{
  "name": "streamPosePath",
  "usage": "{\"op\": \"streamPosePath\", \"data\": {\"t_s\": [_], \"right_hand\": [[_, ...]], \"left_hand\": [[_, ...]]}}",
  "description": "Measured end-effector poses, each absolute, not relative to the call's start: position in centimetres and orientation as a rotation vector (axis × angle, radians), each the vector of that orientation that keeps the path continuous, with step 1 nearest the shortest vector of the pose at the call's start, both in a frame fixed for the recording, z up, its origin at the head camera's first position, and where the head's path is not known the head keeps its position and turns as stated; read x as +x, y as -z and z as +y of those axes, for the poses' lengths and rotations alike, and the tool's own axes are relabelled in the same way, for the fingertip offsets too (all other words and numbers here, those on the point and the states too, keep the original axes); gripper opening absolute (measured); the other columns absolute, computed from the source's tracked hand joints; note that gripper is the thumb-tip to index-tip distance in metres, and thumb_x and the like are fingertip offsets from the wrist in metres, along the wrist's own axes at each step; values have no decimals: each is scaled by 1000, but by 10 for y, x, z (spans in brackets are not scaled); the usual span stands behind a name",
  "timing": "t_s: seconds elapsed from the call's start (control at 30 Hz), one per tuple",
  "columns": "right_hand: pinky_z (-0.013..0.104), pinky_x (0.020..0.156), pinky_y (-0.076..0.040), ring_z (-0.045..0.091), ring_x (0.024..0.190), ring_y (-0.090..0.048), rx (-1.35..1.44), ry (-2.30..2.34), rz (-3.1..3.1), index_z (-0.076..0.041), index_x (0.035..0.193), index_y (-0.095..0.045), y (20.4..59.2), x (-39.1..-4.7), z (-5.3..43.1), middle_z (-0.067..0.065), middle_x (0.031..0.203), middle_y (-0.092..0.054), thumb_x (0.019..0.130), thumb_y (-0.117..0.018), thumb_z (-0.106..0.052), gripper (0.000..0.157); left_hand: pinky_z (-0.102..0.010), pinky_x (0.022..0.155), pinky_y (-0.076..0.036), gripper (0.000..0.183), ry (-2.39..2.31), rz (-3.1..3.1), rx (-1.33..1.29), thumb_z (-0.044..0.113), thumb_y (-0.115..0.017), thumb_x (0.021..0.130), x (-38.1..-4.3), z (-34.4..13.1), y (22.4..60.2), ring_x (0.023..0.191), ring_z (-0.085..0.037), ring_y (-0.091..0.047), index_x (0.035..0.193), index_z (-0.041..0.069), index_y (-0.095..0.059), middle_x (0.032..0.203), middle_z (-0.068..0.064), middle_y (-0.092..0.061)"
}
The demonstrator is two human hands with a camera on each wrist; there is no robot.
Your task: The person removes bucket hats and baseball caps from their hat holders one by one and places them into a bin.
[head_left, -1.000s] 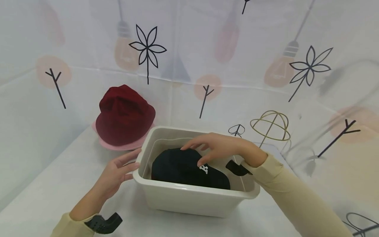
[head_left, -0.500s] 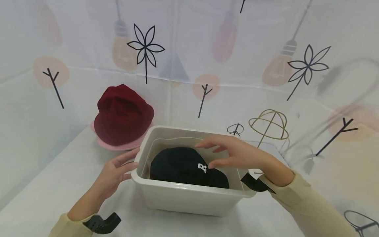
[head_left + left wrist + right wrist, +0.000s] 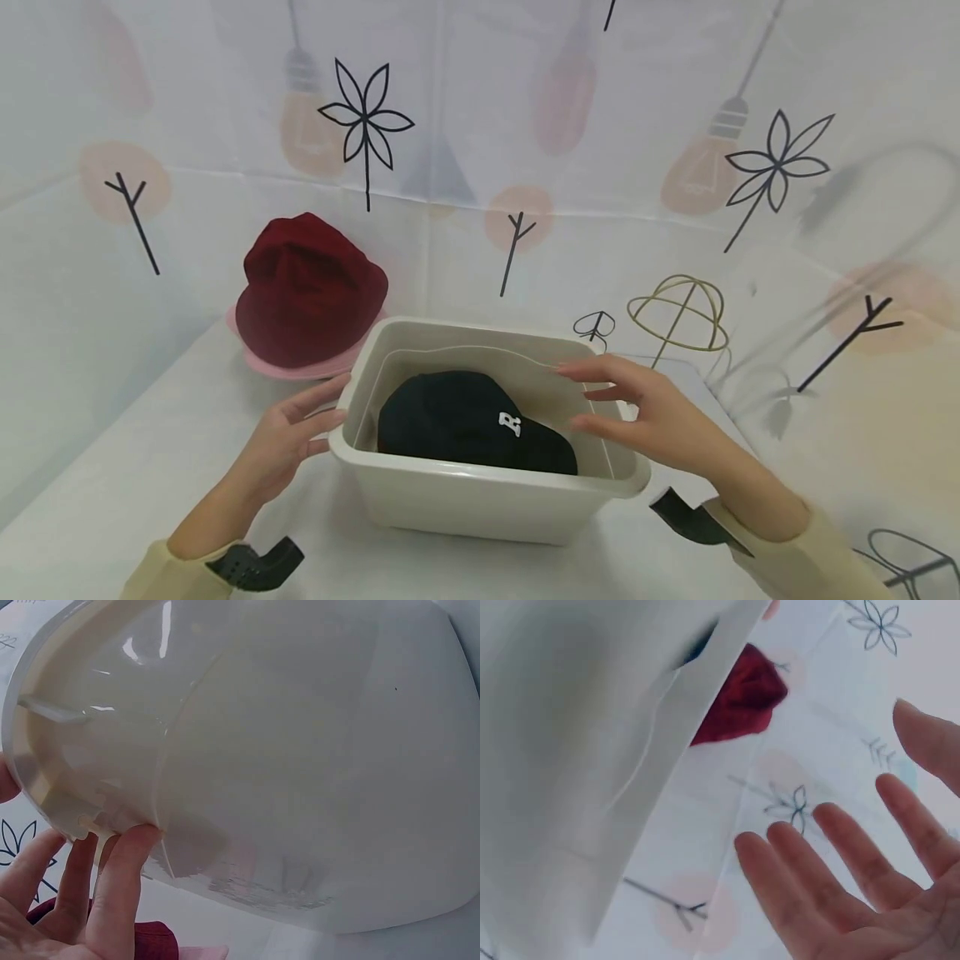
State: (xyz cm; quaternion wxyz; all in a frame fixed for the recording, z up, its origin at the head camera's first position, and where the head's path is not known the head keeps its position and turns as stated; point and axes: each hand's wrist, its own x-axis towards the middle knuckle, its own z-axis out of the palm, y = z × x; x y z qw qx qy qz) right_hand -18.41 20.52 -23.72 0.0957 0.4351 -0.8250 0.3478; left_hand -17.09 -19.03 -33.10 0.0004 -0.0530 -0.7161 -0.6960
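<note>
A dark baseball cap (image 3: 457, 421) with a white letter on its front lies inside a cream plastic bin (image 3: 465, 508), its brim toward the right end. My left hand (image 3: 288, 437) touches the bin's left end at the rim, fingers mostly straight. From below, the left wrist view shows fingertips (image 3: 142, 836) against the bin's outer wall (image 3: 300, 750). Above the bin's right end, my right hand (image 3: 648, 408) is held with fingers extended and parted, nothing in it. The right wrist view shows its fingers (image 3: 840, 862) spread apart from the bin's pale wall (image 3: 577, 750).
Behind the bin on the left, a dark red cap (image 3: 307, 292) rests on a pink dish-like base (image 3: 330, 368). The bin stands on a white-covered table (image 3: 187, 400). A patterned white cloth (image 3: 450, 108) hangs behind and at the sides.
My right hand has moved right, away from the dark cap toward the bin's right end, its fingers now off the cap. My left hand stays at the rim; the cap has not moved.
</note>
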Motion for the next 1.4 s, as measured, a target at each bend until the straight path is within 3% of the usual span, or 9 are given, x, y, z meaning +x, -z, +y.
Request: {"op": "streamPosePath", "data": {"t_s": [0.3, 0.5, 0.67, 0.73, 0.9, 1.07, 1.27, 1.4], "right_hand": [[22, 87, -46, 6, 111, -52, 986, -1151, -2377, -4, 122, -56, 264, -173, 230, -4, 121, -57, 77, -71, 5, 48], [18, 88, -44, 4, 112, -51, 874, -1203, -2361, 0, 121, -55, 277, -170, 238, 10, 123, -56, 78, -70, 6, 46], [16, 89, -43, 2, 113, -49, 791, -1243, -2339, 1, 119, -55, 290, -172, 242, -4, 125, -54, 79, -68, 8, 42], [16, 88, -43, 2, 111, -50, 723, -1258, -2346, 1, 120, -55, 295, -174, 244, -8, 126, -53, 81, -67, 5, 41], [13, 82, -44, -1, 110, -49, 485, -1341, -2429, -3, 127, -52, 310, -178, 250, 3, 130, -49, 90, -62, -10, 40], [16, 82, -44, 2, 109, -50, 425, -1553, -2449, -2, 134, -43, 322, -187, 254, 9, 132, -45, 95, -53, -15, 42], [21, 79, -47, 3, 103, -54, 389, -1678, -2455, -4, 137, -40, 330, -191, 255, -4, 123, -49, 99, -47, -20, 42], [27, 76, -50, 8, 100, -56, 354, -1751, -2455, -8, 139, -39, 331, -191, 253, -4, 117, -53, 99, -44, -24, 43]], "left_hand": [[-34, 80, -52, 57, 2198, -2233, -195, 15, -61, 90, -170, -191, 332, 103, -6, -57, 141, 1, -38, 138, -15, -44], [-34, 80, -51, 57, 2168, -2261, -199, 16, -60, 91, -170, -192, 333, 104, -4, -56, 142, 3, -36, 141, -18, -39], [-33, 80, -51, 57, 2152, -2266, -204, 16, -59, 92, -170, -194, 332, 104, -4, -56, 142, 3, -36, 140, -15, -41], [-32, 79, -51, 56, 2143, -2266, -207, 17, -59, 92, -170, -194, 332, 104, -4, -56, 142, 3, -36, 139, -14, -43], [-33, 80, -51, 56, 2150, -2257, -212, 16, -59, 92, -171, -192, 332, 104, -5, -57, 141, 2, -37, 137, -12, -45], [-33, 80, -51, 56, 2134, -2255, -204, 17, -60, 91, -171, -191, 333, 104, -6, -57, 141, 3, -38, 138, -12, -45], [-33, 80, -51, 56, 2137, -2251, -193, 17, -61, 91, -171, -190, 334, 104, -6, -57, 141, 3, -39, 138, -13, -45], [-33, 81, -51, 57, 2136, -2253, -179, 18, -61, 91, -171, -191, 334, 105, -6, -57, 141, 4, -39, 138, -13, -44]]}}
